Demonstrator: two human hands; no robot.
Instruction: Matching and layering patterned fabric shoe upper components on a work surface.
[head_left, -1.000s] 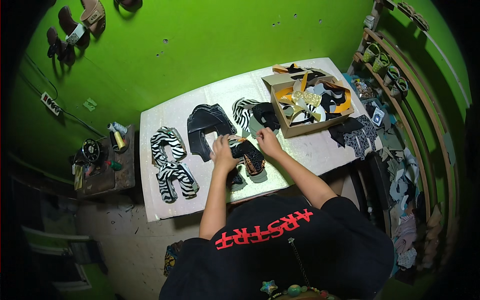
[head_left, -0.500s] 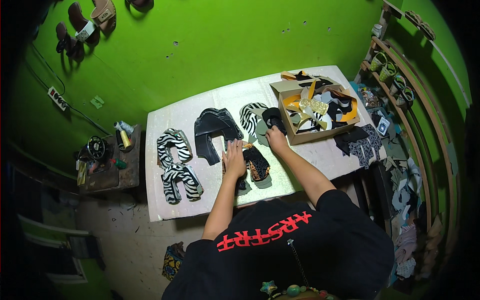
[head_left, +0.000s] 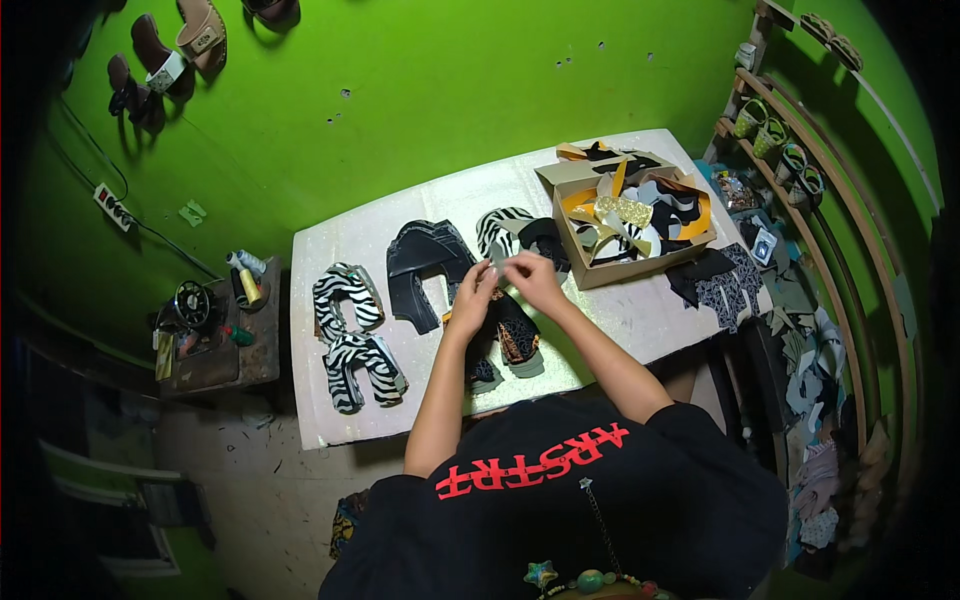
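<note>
My left hand [head_left: 474,299] and my right hand [head_left: 537,283] meet over the table, fingertips pinched around a small greyish piece [head_left: 498,257] whose kind I cannot make out. Under and just nearer than them lie dark curved shoe-upper pieces with an orange pattern [head_left: 516,338], partly hidden by the left hand. Left of the hands rests a stack of black U-shaped upper pieces [head_left: 412,268]. Beyond the fingers are a zebra-striped upper piece [head_left: 496,228] and a black piece [head_left: 545,238]. Two more zebra-striped stacks, one farther [head_left: 340,277] and one nearer [head_left: 347,364], lie at the left.
A cardboard box [head_left: 625,268] of mixed scraps stands on the white table [head_left: 350,240], with dark patterned offcuts [head_left: 728,285] beside it. Left is a small bench [head_left: 250,345] with thread spools [head_left: 247,285]. A wooden rack [head_left: 800,180] holds sandals at right; scraps pile below.
My right hand has left the black piece near the box and moved left to meet my left hand. The left hand has lifted off the patterned pieces, and both now pinch together.
</note>
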